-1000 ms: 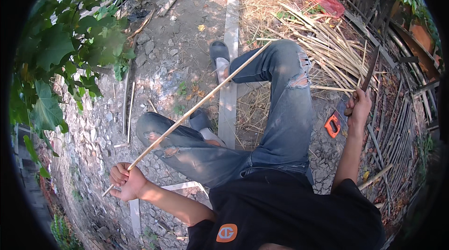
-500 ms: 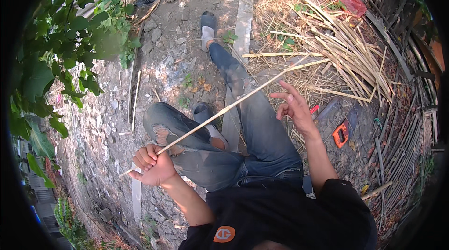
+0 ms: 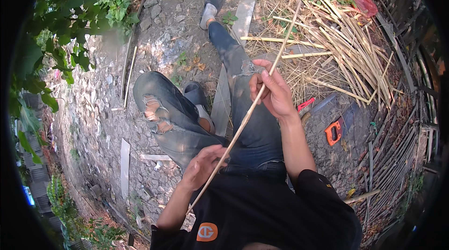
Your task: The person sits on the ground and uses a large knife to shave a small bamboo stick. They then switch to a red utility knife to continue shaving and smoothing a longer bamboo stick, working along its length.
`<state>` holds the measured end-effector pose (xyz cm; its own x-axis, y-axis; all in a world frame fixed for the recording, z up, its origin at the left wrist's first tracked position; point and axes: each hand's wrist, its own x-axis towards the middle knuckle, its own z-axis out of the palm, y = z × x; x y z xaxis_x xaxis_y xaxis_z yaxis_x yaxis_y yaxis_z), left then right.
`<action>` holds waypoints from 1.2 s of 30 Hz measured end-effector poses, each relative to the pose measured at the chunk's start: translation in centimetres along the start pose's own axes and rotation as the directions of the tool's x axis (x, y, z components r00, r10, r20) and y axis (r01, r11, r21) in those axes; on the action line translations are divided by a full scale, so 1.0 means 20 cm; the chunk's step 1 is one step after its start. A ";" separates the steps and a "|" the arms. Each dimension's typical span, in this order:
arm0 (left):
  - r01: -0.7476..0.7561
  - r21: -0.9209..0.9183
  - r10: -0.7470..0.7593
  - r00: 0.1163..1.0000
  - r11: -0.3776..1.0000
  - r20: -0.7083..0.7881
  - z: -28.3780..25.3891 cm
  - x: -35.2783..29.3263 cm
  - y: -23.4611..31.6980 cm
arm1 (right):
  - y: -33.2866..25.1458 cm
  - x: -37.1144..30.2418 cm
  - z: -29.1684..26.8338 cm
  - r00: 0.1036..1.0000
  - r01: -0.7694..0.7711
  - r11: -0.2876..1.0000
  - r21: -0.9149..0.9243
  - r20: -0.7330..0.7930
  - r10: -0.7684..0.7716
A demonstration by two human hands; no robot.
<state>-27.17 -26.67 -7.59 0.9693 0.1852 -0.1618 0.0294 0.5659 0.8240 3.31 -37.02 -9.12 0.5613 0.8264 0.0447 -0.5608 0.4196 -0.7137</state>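
A long, thin bamboo stick slants across my lap, its upper end reaching over the pile at the right and its lower end near my shirt. My right hand is closed around its upper half, thumb and fingers pinching it above my thigh. My left hand lies beside the lower half with fingers stretched out and loose. The stick crosses in front of those fingertips; whether they touch it is hard to see.
A pile of split bamboo sticks lies on straw at the upper right. An orange-handled saw and a red-handled tool rest right of my leg. A plank runs past my foot. Leafy branches hang at left.
My right hand has closed on the stick, which was held only by my left hand. The left hand has loosened and moved right toward my lap. The stick has swung steeper.
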 end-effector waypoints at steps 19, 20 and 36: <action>0.253 0.308 -0.148 0.934 0.917 -0.325 -0.04 0.34 -0.10 | 0.63 -0.48 -1.51 0.487 -0.651 0.403 -0.644 -0.761 -0.430; 0.250 0.310 -0.144 0.933 0.917 -0.329 -0.07 0.36 -0.09 | 0.66 -0.52 -1.62 0.473 -0.762 0.212 -0.612 -0.749 -0.463; 0.041 0.300 0.048 0.958 0.953 -0.283 -0.21 0.65 0.04 | 0.82 -0.52 -1.66 0.096 -0.748 0.495 -0.441 -0.811 -0.578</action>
<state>-15.62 -20.39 -11.31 0.8607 0.4320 -0.2694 0.1411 0.3059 0.9415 8.46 -51.26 -44.60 0.8711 -0.4677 -0.1500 -0.4292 -0.5764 -0.6954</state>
